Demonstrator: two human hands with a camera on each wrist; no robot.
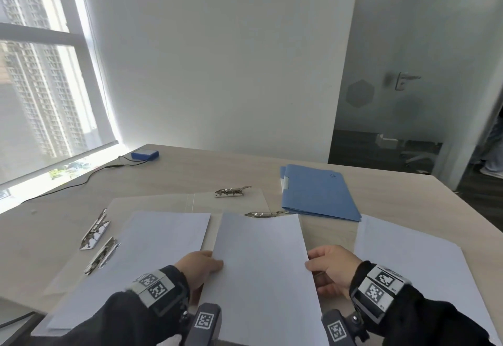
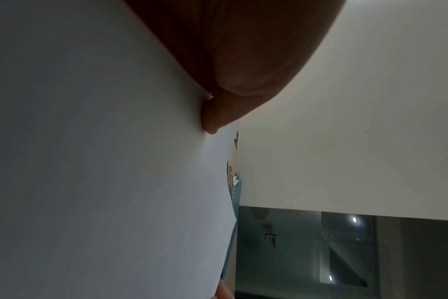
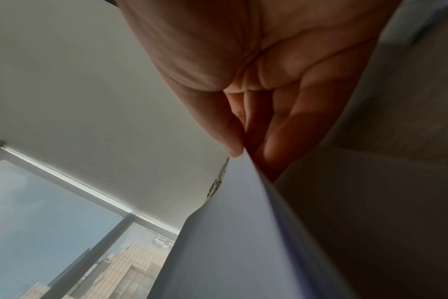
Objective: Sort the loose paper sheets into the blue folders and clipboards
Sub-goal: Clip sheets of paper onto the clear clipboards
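Note:
A white paper sheet [image 1: 261, 269] is held up over the table by both hands. My left hand [image 1: 200, 266] pinches its left edge, thumb on top, and the sheet [image 2: 102, 161] fills the left wrist view. My right hand [image 1: 330, 266] pinches the right edge, thumb above and fingers below the sheet [image 3: 243, 232]. More white sheets [image 1: 152, 245] lie on an opened folder [image 1: 226, 203] with metal clips [image 1: 232, 191]. A stack of blue folders [image 1: 317, 196] lies at the back right. Another loose sheet [image 1: 413, 269] lies on the right.
Two metal clip bars [image 1: 95, 230] sit along the left edge of the papers. A small blue box [image 1: 144, 153] with a black cable [image 1: 81, 182] lies at the far left by the window. The wooden table [image 1: 190, 171] ends near a glass door on the right.

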